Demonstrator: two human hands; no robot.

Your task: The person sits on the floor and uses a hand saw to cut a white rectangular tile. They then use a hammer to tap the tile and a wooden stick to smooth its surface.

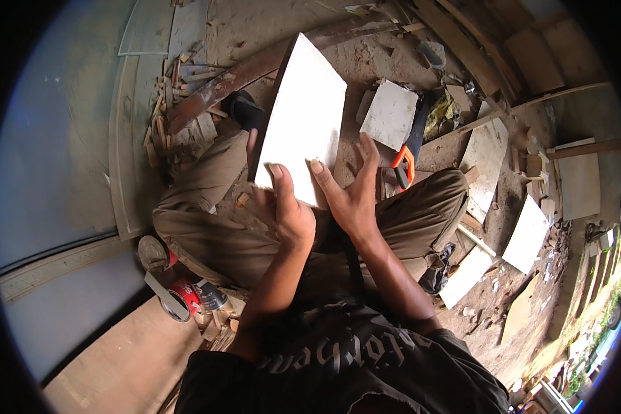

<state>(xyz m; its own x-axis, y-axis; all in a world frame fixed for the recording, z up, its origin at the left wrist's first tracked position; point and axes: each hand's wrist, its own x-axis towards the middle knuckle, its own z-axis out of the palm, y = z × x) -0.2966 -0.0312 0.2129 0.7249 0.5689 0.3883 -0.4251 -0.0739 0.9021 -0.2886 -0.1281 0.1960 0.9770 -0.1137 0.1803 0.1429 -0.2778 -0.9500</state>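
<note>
A flat white board (303,110) with a dark left edge is held up, tilted, in front of my crossed legs. My left hand (286,210) is closed on its lower left part, the thumb on the white face and other fingers along the dark edge. Against the lower right of the face lies the thumb of my right hand (352,193). The other fingers of that hand stretch up, spread, beside the board's right edge. Right of the board, on the ground, is an orange and black tool handle (405,165), next to a smaller white board (390,114).
Several white panels, such as this one (526,234), lie on the dirt floor to the right. Wood scraps (164,103) are piled at the far left. Near my left knee stand a red can (184,293) and a dirty cup (153,253). A brown beam (255,62) crosses behind.
</note>
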